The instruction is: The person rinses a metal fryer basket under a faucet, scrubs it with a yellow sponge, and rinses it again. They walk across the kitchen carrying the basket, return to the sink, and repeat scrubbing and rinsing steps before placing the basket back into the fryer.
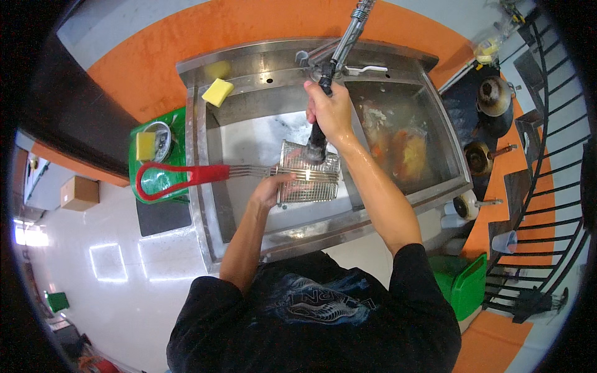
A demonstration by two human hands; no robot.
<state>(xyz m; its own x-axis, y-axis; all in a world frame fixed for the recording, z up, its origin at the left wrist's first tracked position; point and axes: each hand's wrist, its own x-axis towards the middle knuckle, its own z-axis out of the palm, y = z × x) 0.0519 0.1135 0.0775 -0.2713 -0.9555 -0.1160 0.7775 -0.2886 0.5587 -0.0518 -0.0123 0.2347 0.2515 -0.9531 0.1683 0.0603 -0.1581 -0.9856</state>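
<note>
My right hand [329,109] is closed around the black handle of a spring-hose spray faucet [317,142], its head pointing down at a wire fryer basket [310,186]. With my left hand [272,189] I hold that basket by its near left side, over the left basin [242,135] of a stainless steel sink. The basket's red handle [210,175] reaches left past the sink's rim. In the right basin, bagged food [410,154] lies in cloudy water. Whether water leaves the spray head cannot be made out.
A yellow sponge [218,92] sits on the sink's back left corner. Left of the sink, a green stool [179,123] bears a metal bowl [163,140] and another yellow sponge [146,146]. Pans [478,157] hang or stand at the right, near a black metal railing [536,186].
</note>
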